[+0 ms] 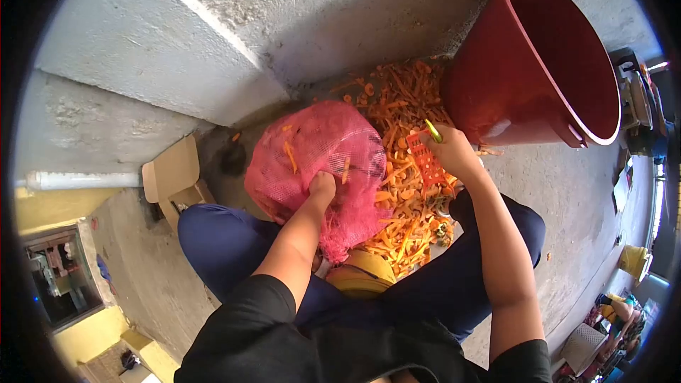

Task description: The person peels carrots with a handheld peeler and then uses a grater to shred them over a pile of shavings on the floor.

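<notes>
Pink mesh sack (312,163) is gripped by left hand (323,186), kept steady betw. knees.
Green-bladed peeler w/ red handle (428,152) is grasped by right hand (450,152) over orange carrot peelings (404,206), near red plastic bucket (539,64).

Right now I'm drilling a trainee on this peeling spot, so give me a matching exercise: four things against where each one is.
Things:
1. red bucket
2. pink mesh sack
3. peeler
4. carrot peelings

Places:
A. in the right hand
B. gripped by the left hand
C. strewn on the concrete floor
D. tilted at upper right

Pairs: 1-D, 2-B, 3-A, 4-C
</notes>
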Demonstrator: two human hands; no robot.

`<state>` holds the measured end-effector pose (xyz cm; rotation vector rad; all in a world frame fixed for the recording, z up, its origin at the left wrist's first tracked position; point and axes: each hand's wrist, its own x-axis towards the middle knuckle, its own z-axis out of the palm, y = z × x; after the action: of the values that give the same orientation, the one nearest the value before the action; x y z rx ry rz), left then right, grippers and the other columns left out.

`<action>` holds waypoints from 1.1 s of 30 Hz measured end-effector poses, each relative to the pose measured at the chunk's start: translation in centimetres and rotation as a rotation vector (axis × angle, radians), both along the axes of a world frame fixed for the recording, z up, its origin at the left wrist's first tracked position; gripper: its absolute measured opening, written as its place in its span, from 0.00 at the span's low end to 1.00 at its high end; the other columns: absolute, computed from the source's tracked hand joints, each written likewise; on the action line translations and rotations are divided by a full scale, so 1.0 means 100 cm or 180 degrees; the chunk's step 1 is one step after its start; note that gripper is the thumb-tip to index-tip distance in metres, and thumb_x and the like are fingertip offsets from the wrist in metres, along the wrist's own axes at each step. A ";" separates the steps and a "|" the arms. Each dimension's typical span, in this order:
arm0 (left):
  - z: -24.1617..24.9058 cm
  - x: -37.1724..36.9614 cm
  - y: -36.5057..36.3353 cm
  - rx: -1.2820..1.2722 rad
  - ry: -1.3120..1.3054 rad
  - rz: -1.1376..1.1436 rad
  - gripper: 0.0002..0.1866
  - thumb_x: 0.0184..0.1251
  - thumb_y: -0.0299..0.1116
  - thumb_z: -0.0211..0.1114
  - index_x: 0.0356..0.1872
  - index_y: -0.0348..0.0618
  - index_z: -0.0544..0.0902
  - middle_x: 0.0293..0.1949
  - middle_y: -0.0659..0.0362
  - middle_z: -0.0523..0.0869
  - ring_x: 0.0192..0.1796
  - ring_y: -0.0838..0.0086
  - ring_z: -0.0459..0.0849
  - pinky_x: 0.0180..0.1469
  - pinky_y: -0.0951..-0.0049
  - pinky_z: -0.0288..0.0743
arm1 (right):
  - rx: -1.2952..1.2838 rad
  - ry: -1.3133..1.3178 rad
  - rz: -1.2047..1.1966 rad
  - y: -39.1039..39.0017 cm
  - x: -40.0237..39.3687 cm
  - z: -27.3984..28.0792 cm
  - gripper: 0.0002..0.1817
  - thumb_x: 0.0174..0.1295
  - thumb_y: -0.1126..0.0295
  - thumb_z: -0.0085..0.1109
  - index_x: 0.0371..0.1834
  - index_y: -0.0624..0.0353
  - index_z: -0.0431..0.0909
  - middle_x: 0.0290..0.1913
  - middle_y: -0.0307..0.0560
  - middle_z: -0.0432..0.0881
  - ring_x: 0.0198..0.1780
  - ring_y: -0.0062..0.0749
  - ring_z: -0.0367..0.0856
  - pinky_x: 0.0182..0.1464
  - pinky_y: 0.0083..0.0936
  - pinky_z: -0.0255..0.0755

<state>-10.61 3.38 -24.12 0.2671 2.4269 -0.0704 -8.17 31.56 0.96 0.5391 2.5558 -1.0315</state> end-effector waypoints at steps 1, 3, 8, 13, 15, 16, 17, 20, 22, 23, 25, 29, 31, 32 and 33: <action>-0.004 -0.007 0.000 -0.0045 -0.0107 0.0110 0.14 0.58 0.30 0.45 0.38 0.37 0.79 0.44 0.49 0.77 0.50 0.59 0.74 0.50 0.66 0.69 | -0.0004 -0.0016 0.0006 0.000 -0.001 0.000 0.19 0.55 0.54 0.51 0.36 0.60 0.74 0.28 0.57 0.77 0.34 0.48 0.76 0.36 0.38 0.66; -0.006 -0.018 -0.007 0.0200 0.0065 0.0725 0.15 0.58 0.31 0.45 0.38 0.36 0.79 0.44 0.47 0.78 0.48 0.58 0.76 0.48 0.64 0.70 | -0.0023 -0.0052 0.0021 -0.001 -0.002 0.001 0.19 0.55 0.54 0.50 0.36 0.60 0.74 0.29 0.57 0.77 0.34 0.49 0.75 0.37 0.39 0.65; -0.014 -0.028 -0.018 0.0276 0.0204 0.1447 0.16 0.57 0.29 0.42 0.36 0.31 0.78 0.39 0.43 0.79 0.44 0.55 0.78 0.46 0.63 0.71 | -0.0055 0.0063 0.0179 -0.001 -0.003 -0.003 0.18 0.55 0.55 0.50 0.36 0.60 0.73 0.28 0.58 0.76 0.35 0.51 0.74 0.36 0.39 0.65; -0.158 -0.029 -0.057 0.0817 -0.0266 0.2046 0.17 0.57 0.30 0.42 0.37 0.31 0.77 0.40 0.42 0.78 0.45 0.54 0.77 0.47 0.61 0.71 | -0.0083 0.0062 0.0166 -0.004 -0.004 0.003 0.17 0.55 0.56 0.50 0.35 0.61 0.72 0.28 0.59 0.76 0.35 0.53 0.74 0.37 0.40 0.65; -0.180 -0.033 -0.074 0.0537 -0.0293 0.1668 0.17 0.57 0.31 0.43 0.39 0.32 0.77 0.42 0.43 0.77 0.47 0.55 0.76 0.48 0.63 0.70 | -0.0077 0.0142 0.0184 -0.002 -0.003 -0.003 0.17 0.54 0.57 0.50 0.34 0.62 0.72 0.28 0.60 0.76 0.35 0.54 0.74 0.37 0.40 0.65; -0.164 -0.032 -0.072 0.0352 -0.0205 0.1474 0.17 0.57 0.31 0.44 0.39 0.32 0.77 0.42 0.43 0.78 0.46 0.54 0.77 0.48 0.62 0.70 | -0.0036 0.0196 0.0221 -0.002 -0.002 -0.006 0.17 0.55 0.58 0.51 0.34 0.63 0.72 0.25 0.58 0.75 0.31 0.48 0.74 0.34 0.37 0.65; -0.147 -0.029 -0.070 0.0223 -0.0149 0.1193 0.17 0.57 0.32 0.44 0.39 0.33 0.78 0.41 0.43 0.78 0.45 0.54 0.77 0.47 0.62 0.70 | 0.0004 0.0253 0.0256 -0.001 -0.002 -0.008 0.17 0.55 0.58 0.52 0.34 0.64 0.73 0.23 0.56 0.75 0.27 0.42 0.75 0.32 0.34 0.66; -0.039 -0.030 -0.039 0.0320 -0.0271 0.0346 0.17 0.57 0.34 0.46 0.38 0.33 0.78 0.39 0.42 0.78 0.43 0.54 0.78 0.47 0.61 0.70 | 0.0049 0.0350 0.0327 0.001 -0.003 -0.008 0.17 0.55 0.59 0.53 0.33 0.65 0.73 0.20 0.55 0.74 0.23 0.36 0.76 0.29 0.31 0.66; 0.054 -0.039 -0.010 0.0669 -0.0642 -0.0098 0.18 0.55 0.38 0.50 0.38 0.33 0.78 0.40 0.43 0.79 0.43 0.55 0.78 0.46 0.63 0.70 | 0.0035 0.0356 0.0305 -0.001 -0.003 -0.007 0.17 0.55 0.59 0.53 0.32 0.65 0.73 0.19 0.54 0.74 0.22 0.36 0.75 0.29 0.31 0.66; 0.075 -0.041 -0.001 0.0847 -0.0827 -0.0314 0.19 0.54 0.41 0.53 0.38 0.33 0.78 0.40 0.44 0.79 0.43 0.56 0.78 0.46 0.64 0.70 | 0.0026 0.0343 0.0278 -0.001 -0.003 -0.007 0.16 0.55 0.59 0.53 0.32 0.65 0.72 0.19 0.54 0.74 0.22 0.36 0.75 0.29 0.31 0.66; 0.081 -0.034 0.006 0.1100 -0.1248 0.0256 0.24 0.49 0.47 0.57 0.37 0.33 0.78 0.38 0.46 0.80 0.40 0.59 0.79 0.44 0.66 0.70 | 0.0027 0.0248 0.0257 -0.002 -0.004 -0.003 0.16 0.55 0.59 0.52 0.32 0.64 0.73 0.22 0.55 0.74 0.26 0.41 0.74 0.31 0.34 0.65; 0.112 0.006 0.003 0.1839 -0.2036 0.1461 0.29 0.44 0.54 0.61 0.37 0.34 0.78 0.33 0.52 0.81 0.35 0.67 0.79 0.39 0.70 0.71 | -0.0010 0.0088 0.0245 -0.003 -0.003 0.007 0.16 0.55 0.58 0.51 0.33 0.62 0.73 0.27 0.59 0.76 0.33 0.52 0.73 0.35 0.39 0.65; 0.137 0.018 0.001 0.1911 -0.2060 0.1159 0.29 0.44 0.53 0.63 0.38 0.35 0.78 0.33 0.54 0.80 0.35 0.70 0.78 0.37 0.73 0.70 | -0.0106 0.0112 0.0180 -0.005 0.000 0.012 0.16 0.55 0.58 0.50 0.33 0.62 0.73 0.27 0.59 0.76 0.33 0.52 0.74 0.35 0.38 0.65; 0.148 0.024 0.000 0.1945 -0.2074 0.0996 0.29 0.44 0.53 0.64 0.38 0.35 0.77 0.33 0.55 0.80 0.35 0.72 0.77 0.37 0.74 0.70 | -0.0136 0.0192 0.0243 -0.006 0.001 0.009 0.16 0.55 0.58 0.50 0.32 0.62 0.73 0.27 0.59 0.76 0.33 0.52 0.74 0.35 0.38 0.65; 0.155 0.030 -0.004 0.2240 -0.2328 0.1156 0.27 0.45 0.48 0.64 0.42 0.37 0.74 0.38 0.55 0.79 0.37 0.71 0.77 0.39 0.74 0.71 | -0.0162 0.0269 0.0302 -0.005 0.003 0.003 0.16 0.55 0.58 0.50 0.32 0.62 0.73 0.27 0.59 0.76 0.33 0.51 0.74 0.35 0.38 0.65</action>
<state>-7.56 2.99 -8.58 0.1188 1.6505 0.8955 -7.89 31.09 1.25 0.3644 2.5924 -1.1042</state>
